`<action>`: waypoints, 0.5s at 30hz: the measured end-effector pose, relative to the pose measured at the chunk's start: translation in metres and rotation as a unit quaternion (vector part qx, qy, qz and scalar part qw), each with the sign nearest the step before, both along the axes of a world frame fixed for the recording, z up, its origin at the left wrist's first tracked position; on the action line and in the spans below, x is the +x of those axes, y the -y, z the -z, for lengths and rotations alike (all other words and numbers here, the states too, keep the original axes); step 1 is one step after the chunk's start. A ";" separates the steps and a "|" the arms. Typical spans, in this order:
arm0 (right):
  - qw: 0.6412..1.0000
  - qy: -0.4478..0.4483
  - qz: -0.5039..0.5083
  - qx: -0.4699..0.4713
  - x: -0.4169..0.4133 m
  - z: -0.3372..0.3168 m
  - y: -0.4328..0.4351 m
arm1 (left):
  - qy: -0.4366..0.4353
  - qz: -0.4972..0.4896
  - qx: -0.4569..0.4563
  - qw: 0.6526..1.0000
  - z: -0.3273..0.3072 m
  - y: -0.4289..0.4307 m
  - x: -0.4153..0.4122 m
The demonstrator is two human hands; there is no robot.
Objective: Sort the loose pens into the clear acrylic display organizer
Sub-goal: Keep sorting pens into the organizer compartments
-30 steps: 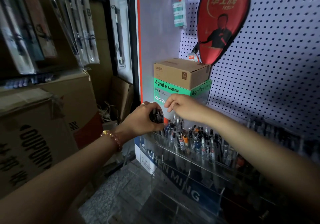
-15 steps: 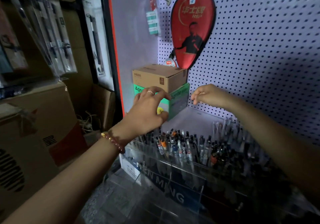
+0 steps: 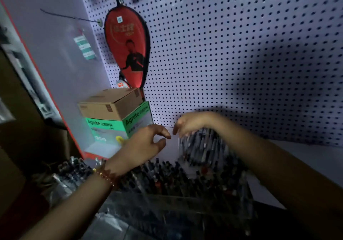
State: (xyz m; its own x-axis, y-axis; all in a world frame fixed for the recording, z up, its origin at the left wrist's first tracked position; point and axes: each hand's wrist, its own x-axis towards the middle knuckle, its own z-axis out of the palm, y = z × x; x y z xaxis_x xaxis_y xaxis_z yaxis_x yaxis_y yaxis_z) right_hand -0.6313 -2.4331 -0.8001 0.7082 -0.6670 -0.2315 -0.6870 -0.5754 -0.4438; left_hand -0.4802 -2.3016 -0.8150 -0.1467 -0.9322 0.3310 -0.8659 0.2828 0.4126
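A heap of loose pens [image 3: 204, 149] lies on the white shelf against the pegboard, blurred. My right hand [image 3: 191, 124] hovers over the heap's far end, its fingers drooping in a loose curve, the tips at the pens' upper ends; I see no pen gripped. My left hand [image 3: 148, 141] is just left of the heap, thumb and forefinger in a loose C with nothing between them. Below both hands stands the clear acrylic organizer [image 3: 187, 200], its back row packed with several upright pens [image 3: 167, 176].
A brown carton [image 3: 109, 104] sits on a green Agnite box [image 3: 111, 128] at the shelf's left end, close to my left hand. A red paddle case [image 3: 128, 45] hangs on the pegboard [image 3: 232, 54]. A red-edged panel [image 3: 55, 95] borders the shelf on the left.
The view tilted up and shifted right. My left hand left the green box and moved right toward the heap. My right hand dropped from the pegboard onto the loose pens.
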 end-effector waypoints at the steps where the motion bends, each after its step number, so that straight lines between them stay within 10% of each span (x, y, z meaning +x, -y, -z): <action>1: 1.000 -0.006 -0.011 -0.018 -0.003 0.003 0.002 | 0.006 0.006 0.017 1.000 0.000 0.006 -0.007; 7: 0.988 -0.103 -0.092 -0.074 -0.020 0.039 0.019 | 0.063 -0.014 0.042 0.997 0.011 0.018 -0.029; 15: 0.991 -0.022 -0.110 -0.074 -0.038 0.051 0.036 | -0.005 -0.028 0.007 1.000 0.015 0.012 -0.025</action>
State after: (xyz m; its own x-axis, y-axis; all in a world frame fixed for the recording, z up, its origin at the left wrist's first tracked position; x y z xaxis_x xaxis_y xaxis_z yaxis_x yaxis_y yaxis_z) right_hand -0.6698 -2.4688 -0.8510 0.8316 -0.5265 -0.1767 -0.5545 -0.7704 -0.3145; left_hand -0.5050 -2.3133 -0.8297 -0.0903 -0.9435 0.3188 -0.8759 0.2276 0.4254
